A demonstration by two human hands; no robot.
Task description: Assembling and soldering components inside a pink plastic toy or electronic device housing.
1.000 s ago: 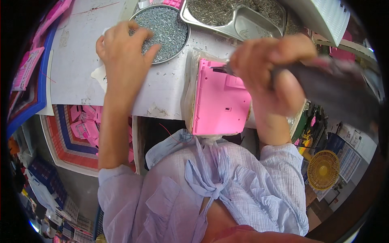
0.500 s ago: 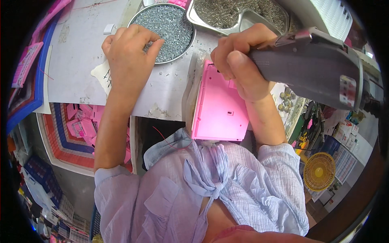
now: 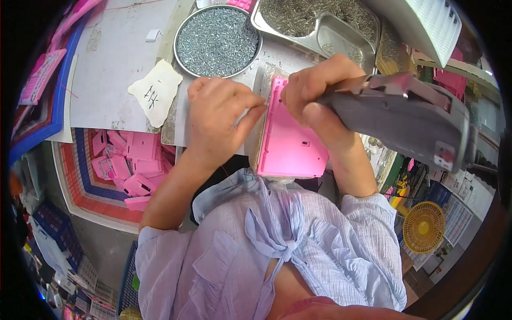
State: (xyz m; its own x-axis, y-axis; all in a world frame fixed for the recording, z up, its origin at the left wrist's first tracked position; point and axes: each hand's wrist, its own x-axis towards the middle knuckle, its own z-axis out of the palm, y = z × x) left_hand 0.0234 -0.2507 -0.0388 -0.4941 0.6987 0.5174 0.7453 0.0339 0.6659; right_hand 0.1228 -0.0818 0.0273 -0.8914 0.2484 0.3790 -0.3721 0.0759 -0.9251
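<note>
My right hand grips a dark grey electric screwdriver, its body pointing out to the right and its tip hidden by my fingers. Under that hand lies a pink plastic panel with small holes, set in a worktop holder near my chest. My left hand is just left of the panel's upper edge, thumb and forefinger brought together; whatever is between them is too small to make out. Beyond it stands a round metal tray full of small silvery screws.
A divided steel tray of brassy small parts stands at the back. Left of my arm, a striped bin holds several pink parts. A torn paper scrap lies on the table. A yellow fan is at the right.
My left hand has moved from the screw tray toward me and right, to the pink panel's edge. My right hand and the screwdriver have come slightly nearer.
</note>
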